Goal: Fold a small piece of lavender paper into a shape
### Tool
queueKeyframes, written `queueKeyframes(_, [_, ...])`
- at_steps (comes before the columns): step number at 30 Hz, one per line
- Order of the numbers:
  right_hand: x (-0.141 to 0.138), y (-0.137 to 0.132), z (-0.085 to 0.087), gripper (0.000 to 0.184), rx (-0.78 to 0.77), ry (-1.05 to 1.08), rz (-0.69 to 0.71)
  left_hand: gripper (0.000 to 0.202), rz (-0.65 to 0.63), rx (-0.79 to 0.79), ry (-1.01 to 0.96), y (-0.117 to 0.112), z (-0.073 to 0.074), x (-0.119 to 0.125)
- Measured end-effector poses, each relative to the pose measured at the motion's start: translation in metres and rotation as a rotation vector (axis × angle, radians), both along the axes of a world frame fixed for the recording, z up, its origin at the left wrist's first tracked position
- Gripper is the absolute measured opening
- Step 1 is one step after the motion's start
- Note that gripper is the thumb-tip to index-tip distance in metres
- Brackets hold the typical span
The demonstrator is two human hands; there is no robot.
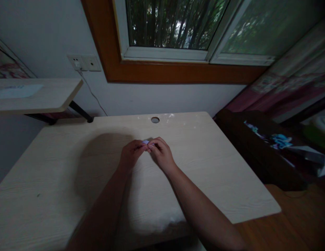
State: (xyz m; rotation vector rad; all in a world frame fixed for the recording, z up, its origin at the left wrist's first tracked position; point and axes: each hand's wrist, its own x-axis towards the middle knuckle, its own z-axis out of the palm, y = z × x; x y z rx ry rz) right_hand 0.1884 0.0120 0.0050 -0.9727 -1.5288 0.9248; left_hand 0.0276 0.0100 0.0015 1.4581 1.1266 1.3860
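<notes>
Over the middle of the pale wood desk (204, 167), my two hands meet at the fingertips. Between them is a small, light purple piece (146, 142), perhaps paper; most of it is hidden by the fingers, so its kind does not show. My left hand (131, 153) pinches it from the left with thumb and forefinger. From the right, my right hand (161, 153) pinches it too, its thumb close to the left fingertips. Both forearms reach in from the bottom edge, and a broad shadow lies left of the left hand.
A round cable hole (155, 120) is near the desk's back edge. At left stands a raised shelf (47, 101) with a paper sheet (19, 91) on it. A plugged cord (93, 92) hangs down the wall. Right of the desk, a dark cabinet (251, 153) bears several items.
</notes>
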Motion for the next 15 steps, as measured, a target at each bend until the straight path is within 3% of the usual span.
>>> queueKeyframes(7, [0.001, 0.0, -0.001, 0.013, 0.036, -0.035, -0.001, 0.02, 0.038, -0.119, -0.084, 0.0, -0.003, 0.0])
queueKeyframes(15, [0.0, 0.0, -0.001, 0.01, 0.062, -0.05, -0.015, 0.022, 0.062, -0.096, -0.112, 0.004, -0.01, 0.001])
